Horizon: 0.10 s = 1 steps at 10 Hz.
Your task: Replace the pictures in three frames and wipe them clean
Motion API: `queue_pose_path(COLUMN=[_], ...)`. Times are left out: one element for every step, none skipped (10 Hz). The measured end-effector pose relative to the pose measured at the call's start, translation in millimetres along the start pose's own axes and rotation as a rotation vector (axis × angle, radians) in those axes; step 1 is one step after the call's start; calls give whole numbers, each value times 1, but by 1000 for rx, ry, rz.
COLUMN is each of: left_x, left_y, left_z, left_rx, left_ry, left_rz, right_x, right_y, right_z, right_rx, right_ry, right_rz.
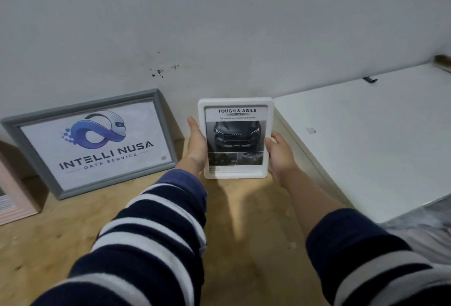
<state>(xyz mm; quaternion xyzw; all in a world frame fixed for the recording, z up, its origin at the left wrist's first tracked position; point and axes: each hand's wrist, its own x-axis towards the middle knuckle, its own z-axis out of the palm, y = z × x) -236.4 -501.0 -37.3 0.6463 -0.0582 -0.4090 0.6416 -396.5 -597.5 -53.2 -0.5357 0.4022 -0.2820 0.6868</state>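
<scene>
A small frame (235, 138) stands upright at the worktop's (244, 244) back edge, between a large frame (91, 143) leaning on the wall (219, 25) at left and a cabinet (378, 140) at right.

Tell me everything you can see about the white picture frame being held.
The white picture frame is a small portrait frame with rounded corners, plastic-looking. It holds a flyer headed "TOUGH & AGILE" showing a dark vehicle's front. It stands upright by the wall, left hand holding its left edge, right hand its right edge.
</scene>
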Motion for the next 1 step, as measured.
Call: queue_pose_path(left_x=[-8], left_y=[-1], left_z=[-2], left_rx=[31], left_ry=[74], left_rz=[68], right_x=[-1], right_y=[-3], right_z=[-3], right_rx=[-40], right_ry=[-25], right_rz=[24])
